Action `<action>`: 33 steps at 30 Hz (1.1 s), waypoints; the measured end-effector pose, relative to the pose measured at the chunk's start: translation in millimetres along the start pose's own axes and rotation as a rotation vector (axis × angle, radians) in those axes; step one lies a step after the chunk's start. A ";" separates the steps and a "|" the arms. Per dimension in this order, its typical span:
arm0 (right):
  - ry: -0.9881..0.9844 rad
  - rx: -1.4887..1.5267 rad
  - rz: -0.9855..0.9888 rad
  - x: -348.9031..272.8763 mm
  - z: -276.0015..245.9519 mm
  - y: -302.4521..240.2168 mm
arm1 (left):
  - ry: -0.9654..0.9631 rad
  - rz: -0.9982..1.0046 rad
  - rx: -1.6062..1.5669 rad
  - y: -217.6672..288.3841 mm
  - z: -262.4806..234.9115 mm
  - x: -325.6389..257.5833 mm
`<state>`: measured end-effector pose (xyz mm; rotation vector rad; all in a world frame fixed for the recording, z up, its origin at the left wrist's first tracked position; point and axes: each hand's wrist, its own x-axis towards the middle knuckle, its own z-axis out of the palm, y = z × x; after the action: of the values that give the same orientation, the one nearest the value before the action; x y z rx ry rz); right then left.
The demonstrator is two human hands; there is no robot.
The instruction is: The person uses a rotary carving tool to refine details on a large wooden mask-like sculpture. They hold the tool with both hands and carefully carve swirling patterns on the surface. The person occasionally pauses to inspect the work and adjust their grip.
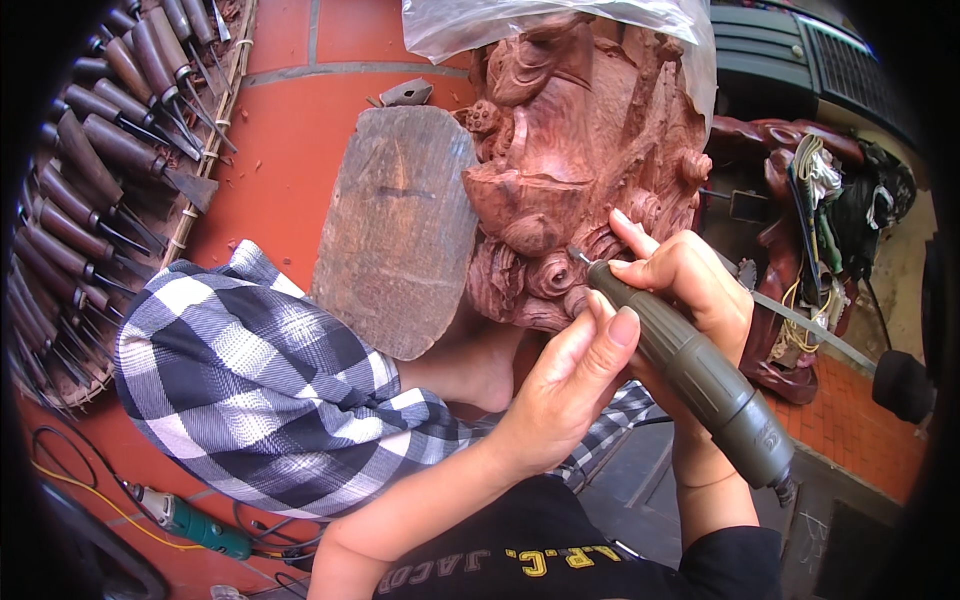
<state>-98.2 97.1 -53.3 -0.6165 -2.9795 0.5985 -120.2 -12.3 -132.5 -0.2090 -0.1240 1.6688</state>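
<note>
A reddish-brown wood carving (560, 150) with deep folds and rounded knobs lies in front of me. My right hand (695, 295) grips a dark grey-green rotary tool (690, 365) near its nose, index finger stretched onto the carving. The thin metal bit (578, 256) points at a round, eye-like swirl (550, 274) low on the wood; whether it touches cannot be made out. From the left, my left hand (570, 380) closes against the front of the same tool, thumb along its side and fingertips by the carving. Some of its fingers are hidden.
A worn wooden board (395, 220) lies left of the carving, a small grey metal piece (406, 93) above it. Many dark-handled chisels (125, 150) fill a basket at far left. A green angle grinder (195, 520) with cords rests lower left. Clear plastic sheeting (540, 22) covers the carving's far end.
</note>
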 end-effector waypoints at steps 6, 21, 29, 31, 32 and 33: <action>0.073 0.030 0.048 0.8 0.8 4.3 | -0.003 0.046 0.006 1.8 3.8 8.1; 0.099 0.057 0.079 -4.3 5.8 3.5 | 0.007 -0.027 -0.032 -0.6 -2.2 7.0; 0.020 0.000 0.041 0.3 3.4 -4.6 | 0.006 -0.006 -0.096 -0.8 1.5 0.7; 0.023 -0.011 0.054 0.9 3.3 -4.9 | 0.017 0.007 -0.091 -0.4 2.5 2.2; 0.028 -0.003 0.076 0.8 3.2 -4.8 | 0.022 0.014 -0.089 -0.3 2.9 3.4; 0.032 0.006 0.098 0.9 3.3 -4.7 | 0.015 0.021 -0.088 -0.3 2.7 5.4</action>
<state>-101.1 92.3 -54.6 -0.7676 -2.9305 0.5969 -121.0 -6.8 -130.1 -0.2900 -0.1846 1.6838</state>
